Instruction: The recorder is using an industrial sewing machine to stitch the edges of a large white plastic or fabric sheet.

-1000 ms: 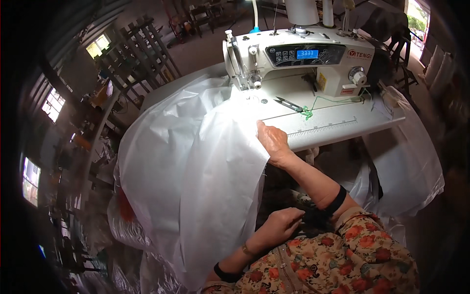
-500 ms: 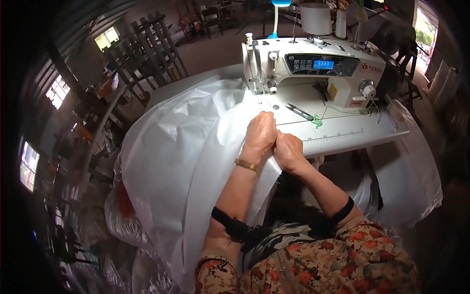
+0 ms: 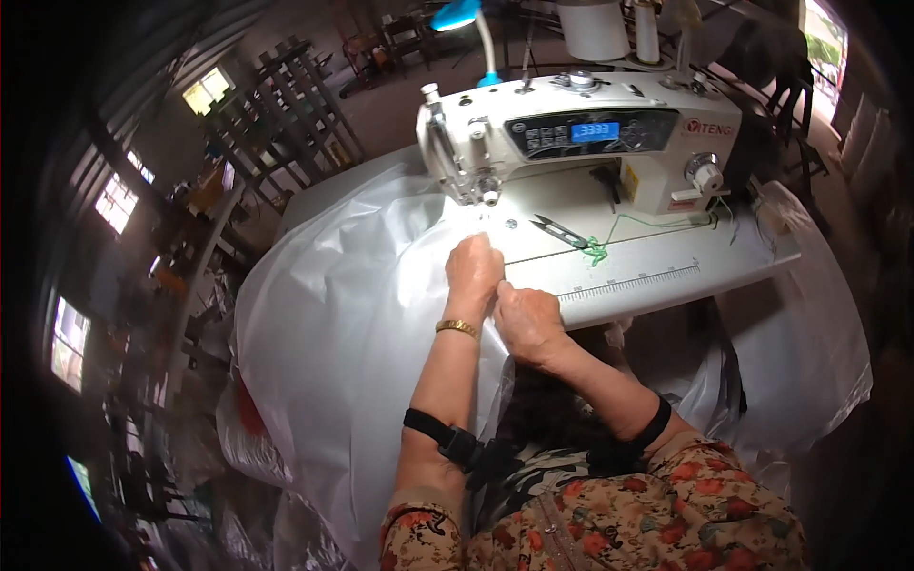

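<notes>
Both hands pinch the edge of the white sheet [image 3: 343, 324]: the left hand [image 3: 474, 268] has its fingers curled down on the fabric just before the needle, and the right hand [image 3: 526, 321] touches it from behind, fingers closed on the same edge. The sheet lies under the fingers, its edge short of the presser foot of the sewing machine [image 3: 571, 143], so the seam looks not yet begun; feeding and stitching seem left to do. The rest of it spills off the bench [image 3: 666, 276] to the left. Snips [image 3: 562, 231] with green thread lie near, to the right.
</notes>
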Motion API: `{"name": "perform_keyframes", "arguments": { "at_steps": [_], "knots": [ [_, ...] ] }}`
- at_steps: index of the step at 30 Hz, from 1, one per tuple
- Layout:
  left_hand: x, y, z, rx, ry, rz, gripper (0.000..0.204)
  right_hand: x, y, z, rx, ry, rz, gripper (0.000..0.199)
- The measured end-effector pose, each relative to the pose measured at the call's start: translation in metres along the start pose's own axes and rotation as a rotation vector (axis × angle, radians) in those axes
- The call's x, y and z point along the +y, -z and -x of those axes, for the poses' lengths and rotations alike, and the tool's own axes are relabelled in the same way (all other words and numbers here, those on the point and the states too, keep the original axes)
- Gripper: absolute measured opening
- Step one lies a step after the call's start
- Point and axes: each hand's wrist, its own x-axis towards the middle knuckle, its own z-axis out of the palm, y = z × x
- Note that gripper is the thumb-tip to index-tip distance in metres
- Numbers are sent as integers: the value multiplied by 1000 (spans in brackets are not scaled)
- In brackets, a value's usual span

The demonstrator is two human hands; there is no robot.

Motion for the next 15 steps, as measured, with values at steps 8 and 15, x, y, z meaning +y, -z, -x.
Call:
{"name": "perform_keyframes", "arguments": {
  "at_steps": [8,15],
  "knots": [
    [0,6,-3,-75,13,-6,15,2,-1,-1,-43,11,-57,14],
    [6,14,10,-140,63,61,17,7,2,10,-45,39,-180,15]
  ]
}}
